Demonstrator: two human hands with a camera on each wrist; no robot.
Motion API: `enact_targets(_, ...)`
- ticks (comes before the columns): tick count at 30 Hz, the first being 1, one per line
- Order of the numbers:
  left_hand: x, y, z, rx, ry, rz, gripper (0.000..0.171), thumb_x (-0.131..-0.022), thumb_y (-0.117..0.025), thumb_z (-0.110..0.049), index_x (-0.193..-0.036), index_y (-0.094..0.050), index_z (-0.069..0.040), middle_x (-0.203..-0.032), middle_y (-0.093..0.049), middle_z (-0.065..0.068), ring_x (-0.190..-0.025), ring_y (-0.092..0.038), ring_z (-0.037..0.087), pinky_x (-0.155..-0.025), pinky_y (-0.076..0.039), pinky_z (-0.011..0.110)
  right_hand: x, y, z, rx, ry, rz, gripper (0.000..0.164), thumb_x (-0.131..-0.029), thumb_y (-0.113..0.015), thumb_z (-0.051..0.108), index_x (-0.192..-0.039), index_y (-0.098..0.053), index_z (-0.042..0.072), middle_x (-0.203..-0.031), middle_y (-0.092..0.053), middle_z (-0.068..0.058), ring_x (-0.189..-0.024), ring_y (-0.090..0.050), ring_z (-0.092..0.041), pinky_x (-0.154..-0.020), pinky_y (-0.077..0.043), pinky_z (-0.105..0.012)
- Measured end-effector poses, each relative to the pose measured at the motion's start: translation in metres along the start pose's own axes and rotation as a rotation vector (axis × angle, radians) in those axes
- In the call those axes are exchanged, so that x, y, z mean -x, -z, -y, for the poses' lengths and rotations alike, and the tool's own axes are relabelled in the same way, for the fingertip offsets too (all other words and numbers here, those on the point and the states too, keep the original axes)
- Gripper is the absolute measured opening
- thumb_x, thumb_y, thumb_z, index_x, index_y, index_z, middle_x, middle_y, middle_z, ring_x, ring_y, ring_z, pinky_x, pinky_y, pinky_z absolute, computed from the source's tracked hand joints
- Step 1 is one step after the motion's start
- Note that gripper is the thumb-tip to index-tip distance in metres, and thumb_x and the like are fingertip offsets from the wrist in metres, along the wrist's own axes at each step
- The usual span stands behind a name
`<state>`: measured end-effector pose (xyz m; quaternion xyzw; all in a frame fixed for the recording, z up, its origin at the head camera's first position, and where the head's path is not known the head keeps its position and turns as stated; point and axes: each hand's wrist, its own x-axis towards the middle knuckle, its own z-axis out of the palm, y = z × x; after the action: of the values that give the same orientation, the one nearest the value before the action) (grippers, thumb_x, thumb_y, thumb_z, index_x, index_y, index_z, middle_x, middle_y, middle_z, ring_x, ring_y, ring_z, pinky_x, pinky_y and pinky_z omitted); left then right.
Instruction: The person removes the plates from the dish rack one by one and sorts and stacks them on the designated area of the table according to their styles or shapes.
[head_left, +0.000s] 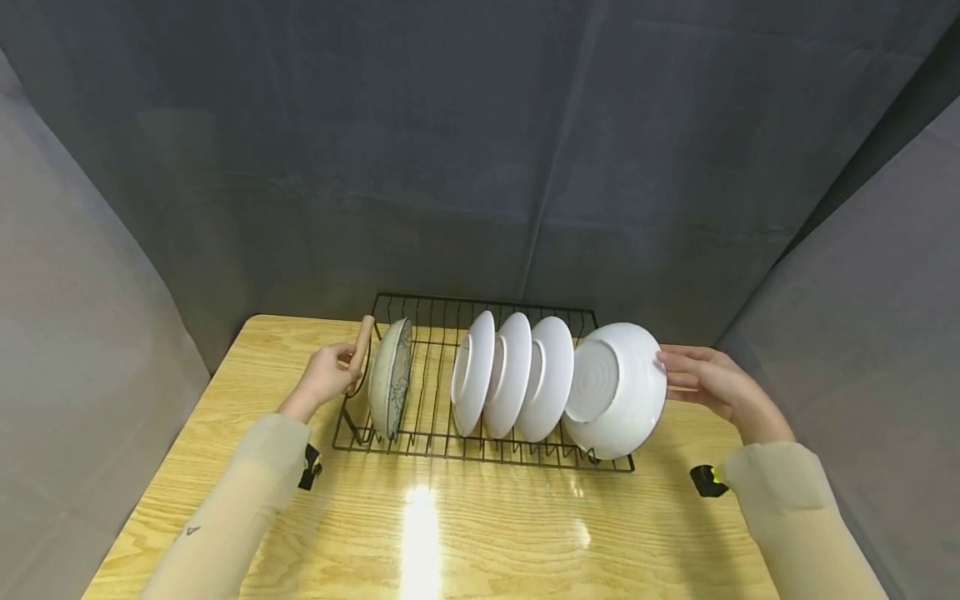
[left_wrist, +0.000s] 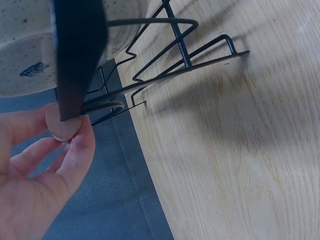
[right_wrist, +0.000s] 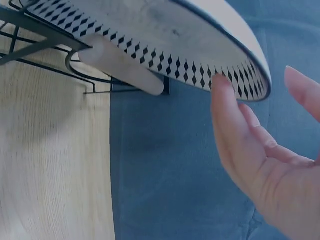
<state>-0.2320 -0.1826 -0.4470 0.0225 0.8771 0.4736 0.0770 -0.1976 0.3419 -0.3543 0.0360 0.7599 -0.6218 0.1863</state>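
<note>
bowl [head_left: 637, 387] with a glossy white outside sits tipped at the right end of the black wire rack [head_left: 480, 459], its base turned toward three white plates [head_left: 512, 379]. it looks like glazed ceramic — stiff, fairly heavy, slick under dry fingertips, likely to chip if it knocks the wires or a neighbour. the rim seems the best hold, thumb on one face and fingers on the other; the curved outside alone would give little purchase. the right hand [head_left: 716, 385] touches that rim with fingers rather straight and spread, one fingertip against the band of dark diamonds inside. the left hand [head_left: 330, 375] pinches the left wooden handle [head_left: 363, 350], thumb and fingers around the rod, just beside the speckled dish [head_left: 381, 383]. the rack looks rigid, probably light by itself but weighed down by crockery, and best taken by both handles.

the bowl hides the right wooden handle [right_wrist: 130, 70] from the head view; the right wrist view shows it under the rim. in the left wrist view a dark bar near the lens covers part of the speckled dish, and the mark on its base is too blurred to read. most of the bowl's inside is cut off — and i cannot tell whether the speckled dish and the patterned dish [head_left: 401, 387] beside it touch.
</note>
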Motion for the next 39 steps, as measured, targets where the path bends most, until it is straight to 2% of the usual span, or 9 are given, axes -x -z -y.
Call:
enact_targets(7,0.001,0.001,0.0,-0.003,-0.006,-0.002,0.049,-0.085,-0.053,0.006,-0.131,-0.038,0.014,-0.114,-0.047,0.033,-0.087,-0.061,0.039,-0.062,-0.054,0.036,-0.001,-0.011,-0.006,-0.048,-0.028,0.036,0.045,-0.091,-0.055,0.015,-0.124,-0.036,-0.008,-0.089,-0.063,0.005,-0.079,-0.065,-0.012,-0.073,-0.054,-0.03)
enact_targets(12,0.0,0.0,0.0,-0.002,-0.009,-0.001,0.051,-0.085,-0.054,0.007,-0.132,-0.036,0.014,-0.114,-0.047,0.033,-0.081,-0.061,0.037,-0.06,-0.054,0.034,-0.001,-0.015,-0.009,-0.02,-0.017,0.042,0.054,-0.089,-0.057,0.01,-0.13,-0.03,-0.011,-0.089,-0.063,0.007,-0.08,-0.064,-0.011,-0.072,-0.054,-0.03)
enact_targets(21,0.001,-0.002,-0.001,-0.019,-0.011,-0.017,0.05,-0.085,-0.054,0.006,-0.132,-0.037,0.014,-0.114,-0.047,0.032,-0.094,-0.058,0.039,-0.061,-0.054,0.032,-0.001,-0.021,-0.011,0.014,-0.008,-0.021,0.064,-0.087,-0.06,0.01,-0.136,-0.025,-0.013,-0.086,-0.063,0.01,-0.076,-0.062,-0.008,-0.068,-0.053,-0.028)
enact_targets(30,0.0,-0.003,0.0,-0.013,0.002,-0.009,0.051,-0.086,-0.053,0.006,-0.133,-0.035,0.013,-0.116,-0.046,0.032,-0.095,-0.058,0.038,-0.062,-0.054,0.032,-0.002,-0.02,-0.013,0.014,0.007,-0.031,0.063,-0.087,-0.059,0.008,-0.135,-0.025,-0.013,-0.088,-0.062,0.012,-0.077,-0.062,-0.007,-0.068,-0.053,-0.027)
enact_targets(39,0.0,-0.004,-0.001,-0.009,0.001,-0.014,0.051,-0.086,-0.054,0.006,-0.133,-0.036,0.013,-0.115,-0.047,0.032,-0.094,-0.058,0.038,-0.062,-0.054,0.032,-0.003,-0.019,-0.015,0.008,0.035,-0.04,0.051,-0.086,-0.061,0.007,-0.127,-0.035,-0.009,-0.088,-0.061,0.012,-0.078,-0.061,-0.006,-0.068,-0.053,-0.027)
